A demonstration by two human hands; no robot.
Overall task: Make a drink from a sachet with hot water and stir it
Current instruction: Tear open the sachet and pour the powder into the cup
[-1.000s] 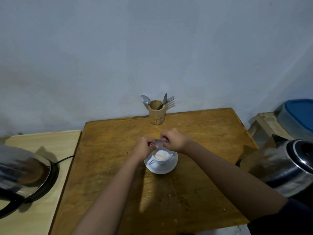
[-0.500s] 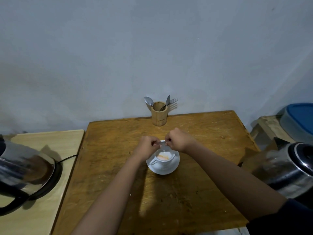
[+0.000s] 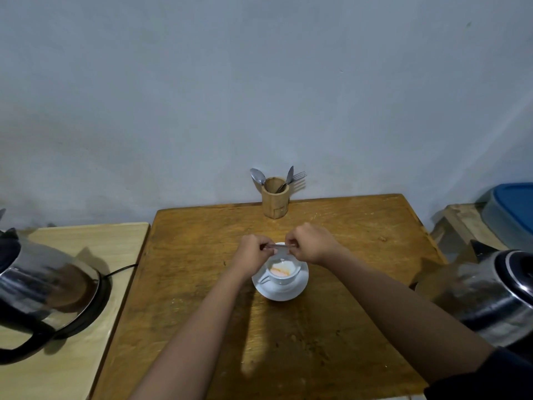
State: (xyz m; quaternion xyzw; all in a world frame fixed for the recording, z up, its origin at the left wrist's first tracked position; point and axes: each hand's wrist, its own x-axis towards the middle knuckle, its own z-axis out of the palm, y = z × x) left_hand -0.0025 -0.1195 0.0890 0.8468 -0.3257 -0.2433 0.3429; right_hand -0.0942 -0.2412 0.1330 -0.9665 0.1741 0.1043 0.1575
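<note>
A white cup stands on a white saucer in the middle of the wooden table. Pale powder with an orange streak lies inside the cup. My left hand and my right hand pinch the two ends of a small sachet held flat just above the cup's far rim. A steel kettle sits on its black base at the left. A second steel kettle stands at the right edge of the view.
A bamboo holder with a spoon, a knife and a fork stands at the table's far edge by the wall. A lighter wooden side table adjoins on the left. A blue-lidded container rests on a wooden box at the right.
Both hands stay over the cup holding the sachet, which now lies stretched level between them. The camera view has shifted slightly.
</note>
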